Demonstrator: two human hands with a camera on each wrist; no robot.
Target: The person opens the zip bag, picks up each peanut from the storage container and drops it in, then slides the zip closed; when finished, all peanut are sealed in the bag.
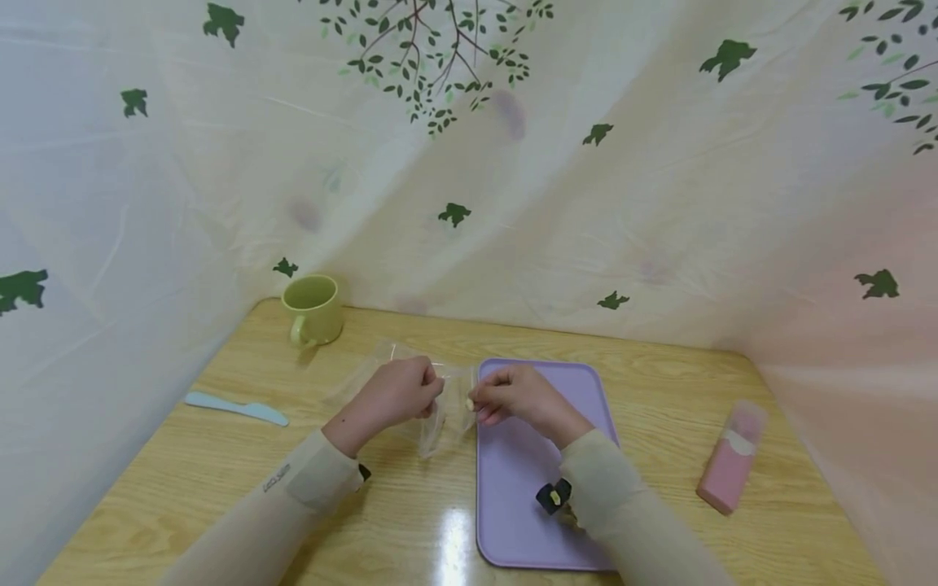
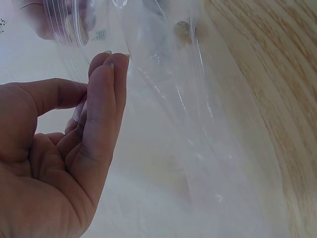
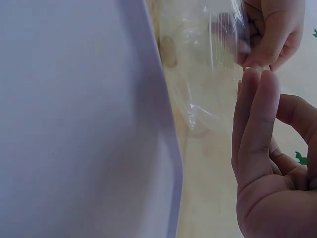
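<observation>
My left hand [image 1: 401, 392] pinches the ridged zip edge of a clear zip-top bag [image 2: 198, 148] between thumb and fingers. The bag hangs over the table, left of a purple tray [image 1: 506, 513]. A small roundish tan piece [image 2: 182, 30] shows through the film; its kind is unclear. With thumb and fingertips, my right hand [image 1: 522, 397] holds a small pale beige piece [image 1: 471, 404] beside the bag's mouth, above the tray's left edge. In the right wrist view the right fingertips [image 3: 267, 84] hide most of that piece.
A yellow-green mug [image 1: 317, 313] stands at the back left of the wooden table [image 1: 396, 521]. Nearer on the left lies a light blue plastic knife [image 1: 236, 408]. A pink case with a translucent lid [image 1: 731, 460] lies at the right. A leaf-print cloth [image 1: 528, 203] hangs behind.
</observation>
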